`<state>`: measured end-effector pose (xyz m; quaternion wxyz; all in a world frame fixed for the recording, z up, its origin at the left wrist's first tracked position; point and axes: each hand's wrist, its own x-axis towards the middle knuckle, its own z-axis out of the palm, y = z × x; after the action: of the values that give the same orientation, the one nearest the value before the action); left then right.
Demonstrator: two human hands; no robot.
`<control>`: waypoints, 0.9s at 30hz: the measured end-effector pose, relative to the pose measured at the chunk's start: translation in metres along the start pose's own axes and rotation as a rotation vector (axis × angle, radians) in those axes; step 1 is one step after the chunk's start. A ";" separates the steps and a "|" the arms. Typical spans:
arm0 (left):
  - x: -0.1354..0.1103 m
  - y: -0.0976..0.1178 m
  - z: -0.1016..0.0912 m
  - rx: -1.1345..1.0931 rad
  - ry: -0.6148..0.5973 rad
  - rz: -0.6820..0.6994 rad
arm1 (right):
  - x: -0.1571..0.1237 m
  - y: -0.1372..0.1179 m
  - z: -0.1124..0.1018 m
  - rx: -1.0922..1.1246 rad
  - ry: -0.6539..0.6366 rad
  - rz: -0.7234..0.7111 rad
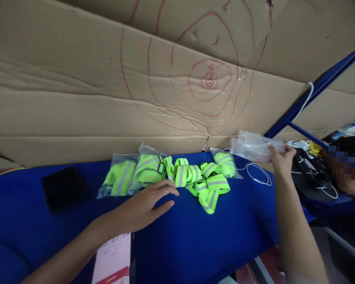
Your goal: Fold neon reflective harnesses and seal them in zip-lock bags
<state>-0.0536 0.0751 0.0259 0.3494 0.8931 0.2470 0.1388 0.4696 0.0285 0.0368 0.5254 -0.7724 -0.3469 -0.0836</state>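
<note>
My left hand rests open on the blue table, fingers stretched toward a pile of neon-yellow reflective bands. It lies just in front of two clear bags holding bands. My right hand is raised at the right and pinches an empty clear plastic bag by its end. A third bagged band sits behind the loose pile.
A black phone lies at the left of the table. A white cable runs along the table's right end. A cardboard wall with red circles stands behind. A pink-and-white card lies under my left forearm. Another person's arm is at far right.
</note>
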 end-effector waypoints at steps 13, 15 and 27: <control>0.002 -0.001 0.000 0.006 -0.010 -0.031 | -0.084 -0.027 0.028 -0.439 -0.374 -0.384; 0.002 0.000 -0.002 0.007 0.003 -0.018 | -0.078 -0.036 0.054 -0.415 -0.476 -0.403; 0.008 0.002 -0.017 -0.415 0.331 -0.134 | -0.096 -0.134 0.033 -0.017 -0.535 -0.830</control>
<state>-0.0533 0.0879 0.0399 0.4882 0.7492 0.3258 0.3070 0.3067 0.0418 0.0764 0.3338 -0.5679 -0.7473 -0.0874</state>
